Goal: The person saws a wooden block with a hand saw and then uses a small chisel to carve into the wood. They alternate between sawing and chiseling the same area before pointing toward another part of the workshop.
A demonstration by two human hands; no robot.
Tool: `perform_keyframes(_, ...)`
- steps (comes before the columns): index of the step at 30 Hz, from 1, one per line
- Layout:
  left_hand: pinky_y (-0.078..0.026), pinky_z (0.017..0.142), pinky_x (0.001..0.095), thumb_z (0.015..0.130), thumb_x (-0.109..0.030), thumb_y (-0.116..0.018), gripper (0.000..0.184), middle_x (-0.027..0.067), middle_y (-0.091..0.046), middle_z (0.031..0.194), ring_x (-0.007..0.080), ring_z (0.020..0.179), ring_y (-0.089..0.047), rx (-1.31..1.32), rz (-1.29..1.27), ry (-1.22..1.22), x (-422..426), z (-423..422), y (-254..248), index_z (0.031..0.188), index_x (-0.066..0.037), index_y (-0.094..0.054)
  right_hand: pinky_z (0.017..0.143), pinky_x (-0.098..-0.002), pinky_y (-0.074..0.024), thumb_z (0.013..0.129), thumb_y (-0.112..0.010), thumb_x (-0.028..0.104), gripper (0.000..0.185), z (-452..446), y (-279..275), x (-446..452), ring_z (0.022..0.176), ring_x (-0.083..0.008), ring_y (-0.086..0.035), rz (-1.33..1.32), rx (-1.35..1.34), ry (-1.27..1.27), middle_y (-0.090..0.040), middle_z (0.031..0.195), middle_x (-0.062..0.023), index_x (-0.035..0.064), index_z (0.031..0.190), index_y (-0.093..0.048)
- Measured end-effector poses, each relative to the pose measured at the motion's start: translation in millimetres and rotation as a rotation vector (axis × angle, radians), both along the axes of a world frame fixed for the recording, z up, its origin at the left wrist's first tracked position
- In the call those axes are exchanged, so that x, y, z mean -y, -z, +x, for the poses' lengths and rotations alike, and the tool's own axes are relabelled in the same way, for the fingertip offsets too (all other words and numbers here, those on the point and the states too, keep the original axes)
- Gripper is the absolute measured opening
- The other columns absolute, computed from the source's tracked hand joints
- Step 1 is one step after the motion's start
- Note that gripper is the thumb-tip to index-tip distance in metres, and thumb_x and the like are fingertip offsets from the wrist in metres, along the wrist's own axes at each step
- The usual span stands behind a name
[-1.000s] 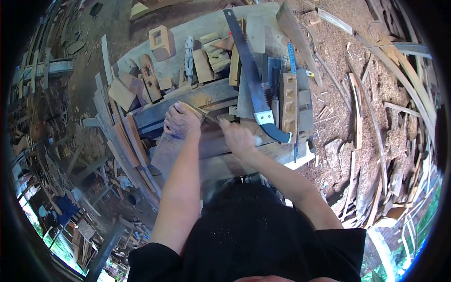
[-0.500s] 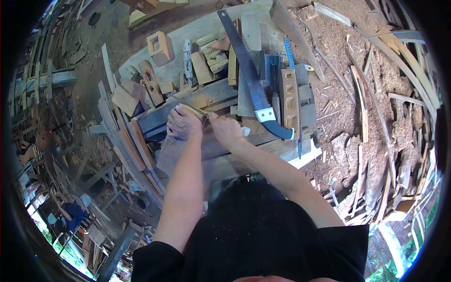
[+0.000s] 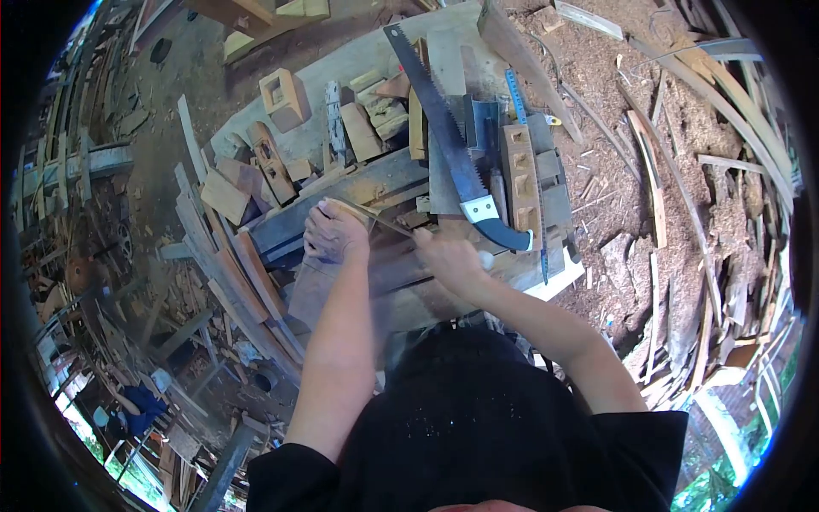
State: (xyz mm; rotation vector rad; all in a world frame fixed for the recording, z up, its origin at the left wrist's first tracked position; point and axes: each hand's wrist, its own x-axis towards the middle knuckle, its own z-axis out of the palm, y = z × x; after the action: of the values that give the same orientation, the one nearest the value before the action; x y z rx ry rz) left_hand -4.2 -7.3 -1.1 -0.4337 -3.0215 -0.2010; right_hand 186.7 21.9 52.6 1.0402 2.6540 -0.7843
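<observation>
My left hand (image 3: 335, 233) is closed around a small wooden block (image 3: 351, 212) at the middle of the workbench. To its right, my right hand (image 3: 450, 260) is closed on a thin tool (image 3: 391, 224), whose shaft reaches left to the block. A pale handle end (image 3: 486, 259) shows beyond the right hand. Just behind both hands runs a long dark timber (image 3: 341, 198). A hand saw (image 3: 439, 124) with a white and black handle lies right of them, teeth exposed. The exact shape of the tool's tip is hidden at the block.
Beside the saw are a wooden piece with square holes (image 3: 521, 183) and a blue ruler (image 3: 516, 96). A hollow wooden block (image 3: 283, 98) and a wooden plane body (image 3: 270, 162) sit farther back. Wood strips (image 3: 243, 282) lean at the left. Shavings (image 3: 636, 205) cover ground at the right.
My right hand moved left toward the block, then back right with the tool, exposing more of its shaft. My left hand keeps its hold on the block.
</observation>
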Motion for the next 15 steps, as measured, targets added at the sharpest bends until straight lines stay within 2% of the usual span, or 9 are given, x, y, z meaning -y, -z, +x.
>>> perform_keyframes(2, -0.031, 0.096, 0.0484, 0.098, -0.042, -0.034, 0.042, 0.011, -0.062, 0.107, 0.0312, 0.105, -0.054, 0.022, -0.013, -0.016, -1.1, -1.5, 1.8, 0.103, -0.011, -0.062, 0.06, -0.0331, -0.0575, 0.086, -0.055, 0.009, 0.012, 4.4, -0.1, 0.4, 0.071, -0.023, -0.071, -0.034, 0.101, -0.043, -0.068, 0.074, -0.0105, 0.0056, 0.096, -0.05)
perform_keyframes(4, -0.031, 0.096, 0.0483, 0.098, -0.042, -0.035, 0.042, 0.011, -0.062, 0.107, 0.031, 0.105, -0.054, 0.033, -0.032, -0.014, 3.0, -1.6, 0.9, 0.103, -0.011, -0.062, 0.058, -0.0341, -0.0575, 0.085, -0.055, 0.008, 0.013, -19.5, 11.2, -4.8, 0.07, -0.0236, -0.071, -0.001, -0.069, 0.008, -0.069, 0.075, -0.0118, 0.005, 0.096, -0.049)
perform_keyframes(7, -0.032, 0.097, 0.0479, 0.098, -0.041, -0.035, 0.041, 0.0109, -0.062, 0.107, 0.0306, 0.106, -0.054, 0.007, -0.027, -0.015, 0.9, -0.7, -1.2, 0.104, -0.011, -0.062, 0.053, -0.0347, -0.0557, 0.087, -0.053, 0.009, 0.016, -60.5, 28.9, -4.8, 0.064, -0.0261, -0.07, 0.072, -0.064, 0.0, -0.066, 0.071, -0.0118, 0.0054, 0.102, -0.049)
perform_keyframes(11, -0.032, 0.097, 0.0483, 0.098, -0.041, -0.035, 0.041, 0.011, -0.062, 0.106, 0.0305, 0.106, -0.054, 0.016, -0.027, 0.001, -2.0, -0.5, -2.2, 0.105, -0.011, -0.062, 0.053, -0.0332, -0.0556, 0.085, -0.055, 0.01, 0.014, -15.5, 22.2, 4.7, 0.063, -0.0235, -0.07, 0.064, -0.147, 0.054, -0.066, 0.07, -0.0116, 0.0056, 0.098, -0.049)
perform_keyframes(13, -0.032, 0.096, 0.0483, 0.098, -0.041, -0.035, 0.041, 0.011, -0.062, 0.107, 0.0305, 0.106, -0.054, 0.023, -0.028, -0.012, -0.5, -0.4, -2.5, 0.104, -0.011, -0.062, 0.053, -0.0331, -0.0555, 0.084, -0.055, 0.008, 0.014, -3.6, 8.0, 2.4, 0.064, -0.0229, -0.07, -0.014, 0.025, 0.007, -0.067, 0.073, -0.0116, 0.0066, 0.096, -0.049)
perform_keyframes(15, -0.032, 0.096, 0.0479, 0.098, -0.041, -0.035, 0.041, 0.011, -0.062, 0.106, 0.0304, 0.106, -0.053, 0.047, -0.037, -0.009, 0.1, -0.8, -3.5, 0.104, -0.011, -0.062, 0.053, -0.0334, -0.0556, 0.083, -0.056, 0.009, 0.015, -31.9, 22.7, -2.2, 0.064, -0.0232, -0.07, 0.049, -0.048, 0.005, -0.067, 0.072, -0.0119, 0.0064, 0.096, -0.048)
